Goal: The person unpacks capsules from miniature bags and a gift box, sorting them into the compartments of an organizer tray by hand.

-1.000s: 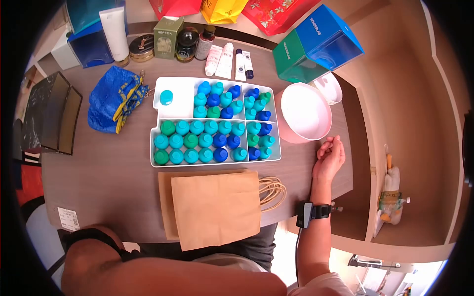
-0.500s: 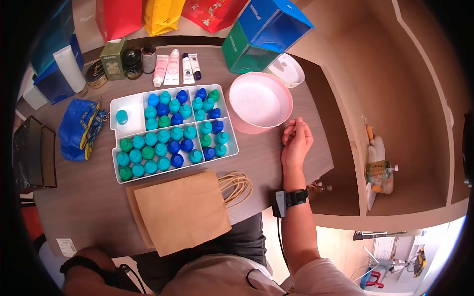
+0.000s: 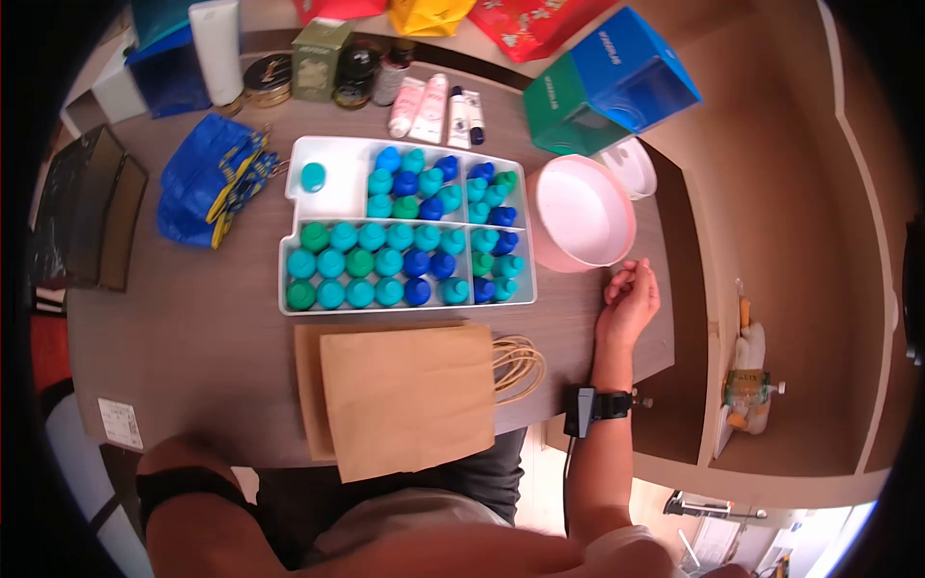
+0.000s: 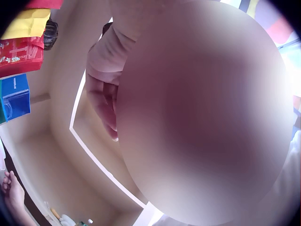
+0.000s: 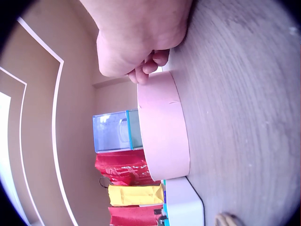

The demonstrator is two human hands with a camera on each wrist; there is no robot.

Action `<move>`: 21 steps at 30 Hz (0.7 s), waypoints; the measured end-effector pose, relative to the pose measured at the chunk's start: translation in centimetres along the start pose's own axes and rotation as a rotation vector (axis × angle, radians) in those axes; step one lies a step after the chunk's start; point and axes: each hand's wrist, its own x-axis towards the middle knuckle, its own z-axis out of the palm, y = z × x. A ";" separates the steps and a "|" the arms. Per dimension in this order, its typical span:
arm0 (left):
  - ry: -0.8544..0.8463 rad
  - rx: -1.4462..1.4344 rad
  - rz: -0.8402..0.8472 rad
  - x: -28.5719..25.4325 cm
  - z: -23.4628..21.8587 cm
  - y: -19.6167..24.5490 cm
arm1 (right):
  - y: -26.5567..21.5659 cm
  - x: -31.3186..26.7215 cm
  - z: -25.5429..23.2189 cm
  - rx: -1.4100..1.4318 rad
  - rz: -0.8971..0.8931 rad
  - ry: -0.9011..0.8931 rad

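On the tabletop beside the pink round tub [image 3: 583,214] lies my right hand [image 3: 631,301], palm up with fingers loosely bent and nothing in them. The right wrist view shows its fingers close to the tub's wall [image 5: 162,127]. My left hand [image 4: 106,80] is off the table, outside the head view; the left wrist view shows some slack, slightly bent fingers, the rest hidden by a large blurred shape. A white divided tray [image 3: 332,197] holds several blue, teal and green bottles. Brown paper bags [image 3: 409,400] with a rope handle lie at the front edge.
A blue pouch [image 3: 198,183] and a dark box [image 3: 92,212] are on the left. Tubes [image 3: 431,111], jars and a green carton [image 3: 318,65] line the back. A blue-green box [image 3: 612,82] stands behind the tub, and shelving [image 3: 809,289] is at the right.
The head view swung right and then back, shifting everything in frame. The right hand stays beside the tub, and the things on the table keep their places.
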 end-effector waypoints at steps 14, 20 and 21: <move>-0.081 0.199 -0.251 -5.2 -5.5 0.0 | 0.9 0.5 0.0 -0.033 -0.018 -0.027; -0.124 0.287 -0.347 -6.6 -7.4 1.0 | 0.5 1.0 -1.1 -0.057 -0.016 -0.034; -0.133 0.302 -0.364 -6.8 -7.7 1.2 | 0.7 1.1 -1.3 -0.063 -0.020 -0.047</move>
